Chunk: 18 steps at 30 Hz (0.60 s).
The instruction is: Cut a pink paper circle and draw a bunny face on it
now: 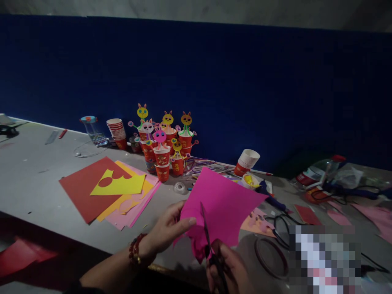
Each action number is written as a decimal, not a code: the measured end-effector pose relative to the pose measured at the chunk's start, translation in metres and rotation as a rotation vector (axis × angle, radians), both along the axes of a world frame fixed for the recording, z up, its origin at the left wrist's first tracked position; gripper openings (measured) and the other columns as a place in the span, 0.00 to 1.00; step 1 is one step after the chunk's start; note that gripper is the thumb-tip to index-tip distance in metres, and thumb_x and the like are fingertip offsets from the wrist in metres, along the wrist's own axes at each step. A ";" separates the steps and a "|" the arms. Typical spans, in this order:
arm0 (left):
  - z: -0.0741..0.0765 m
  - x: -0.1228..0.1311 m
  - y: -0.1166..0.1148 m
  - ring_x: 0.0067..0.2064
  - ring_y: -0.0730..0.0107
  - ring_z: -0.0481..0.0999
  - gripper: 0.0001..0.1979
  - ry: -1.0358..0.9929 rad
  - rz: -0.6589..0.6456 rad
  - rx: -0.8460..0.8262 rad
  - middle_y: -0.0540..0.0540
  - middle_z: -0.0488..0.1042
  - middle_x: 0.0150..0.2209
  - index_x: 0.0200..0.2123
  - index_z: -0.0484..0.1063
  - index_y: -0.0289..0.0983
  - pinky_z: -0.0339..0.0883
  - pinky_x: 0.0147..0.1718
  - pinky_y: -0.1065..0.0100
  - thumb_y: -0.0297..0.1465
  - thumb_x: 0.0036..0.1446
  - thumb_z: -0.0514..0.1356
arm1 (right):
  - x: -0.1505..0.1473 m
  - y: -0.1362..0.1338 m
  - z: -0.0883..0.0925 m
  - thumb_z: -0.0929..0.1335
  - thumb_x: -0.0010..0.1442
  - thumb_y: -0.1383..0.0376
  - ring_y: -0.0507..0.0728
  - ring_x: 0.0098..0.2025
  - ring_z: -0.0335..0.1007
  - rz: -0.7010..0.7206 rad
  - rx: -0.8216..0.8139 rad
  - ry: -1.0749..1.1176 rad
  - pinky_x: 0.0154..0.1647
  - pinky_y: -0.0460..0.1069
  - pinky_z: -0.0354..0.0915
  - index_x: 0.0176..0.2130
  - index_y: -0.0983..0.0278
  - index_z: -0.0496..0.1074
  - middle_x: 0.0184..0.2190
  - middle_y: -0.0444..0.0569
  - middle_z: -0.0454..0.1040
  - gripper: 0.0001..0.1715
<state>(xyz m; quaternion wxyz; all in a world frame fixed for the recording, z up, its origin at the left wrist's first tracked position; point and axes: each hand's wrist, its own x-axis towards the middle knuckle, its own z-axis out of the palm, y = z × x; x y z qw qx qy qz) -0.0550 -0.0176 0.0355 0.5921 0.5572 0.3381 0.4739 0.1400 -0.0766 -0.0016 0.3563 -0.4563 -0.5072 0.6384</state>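
The pink sheet [220, 204] is matt paper; the scissors [211, 249] show dark metal blades (handles hidden), and the table [36, 179] looks smooth grey.

Red paper cups topped with animal faces [162, 153] stand by the blue wall [214, 81]. Red, yellow and pink paper sheets [82, 190] lie on the grey surface [30, 179], with a tape roll [179, 188] nearby.

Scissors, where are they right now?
In the head view, bottom centre: the scissors sit in the right hand, blades pointing up across the pink paper that the left hand grips by its left edge.
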 end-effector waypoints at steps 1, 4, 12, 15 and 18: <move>-0.002 0.001 -0.002 0.40 0.64 0.70 0.18 -0.001 0.022 -0.001 0.44 0.75 0.38 0.41 0.76 0.33 0.66 0.42 0.68 0.43 0.58 0.64 | -0.002 0.000 -0.001 0.68 0.48 0.32 0.47 0.17 0.55 -0.014 -0.001 0.007 0.20 0.43 0.54 0.31 0.62 0.64 0.16 0.36 0.60 0.36; -0.008 0.003 -0.005 0.34 0.69 0.67 0.17 -0.015 0.071 -0.032 0.47 0.71 0.31 0.34 0.75 0.32 0.64 0.35 0.71 0.43 0.58 0.64 | -0.007 0.000 -0.004 0.69 0.46 0.31 0.47 0.17 0.55 -0.021 -0.014 0.035 0.20 0.43 0.55 0.30 0.61 0.63 0.16 0.36 0.60 0.37; 0.008 -0.001 -0.003 0.33 0.70 0.65 0.16 0.072 -0.015 0.080 0.47 0.69 0.31 0.34 0.73 0.33 0.62 0.34 0.71 0.41 0.62 0.60 | -0.001 0.008 0.003 0.70 0.45 0.33 0.49 0.20 0.57 0.062 -0.031 0.055 0.22 0.44 0.56 0.33 0.61 0.65 0.18 0.40 0.66 0.37; 0.017 0.000 -0.003 0.33 0.71 0.65 0.14 0.083 -0.029 0.127 0.48 0.69 0.31 0.33 0.71 0.33 0.61 0.34 0.72 0.40 0.63 0.59 | 0.005 0.013 0.006 0.71 0.44 0.34 0.49 0.22 0.58 0.067 -0.005 0.052 0.22 0.44 0.57 0.34 0.62 0.67 0.21 0.40 0.65 0.37; 0.019 0.001 -0.002 0.33 0.71 0.64 0.14 0.080 -0.042 0.137 0.49 0.68 0.31 0.33 0.71 0.33 0.61 0.34 0.72 0.40 0.63 0.59 | 0.010 0.016 0.007 0.71 0.45 0.34 0.50 0.23 0.60 0.063 0.030 -0.008 0.24 0.45 0.59 0.35 0.63 0.69 0.23 0.41 0.65 0.36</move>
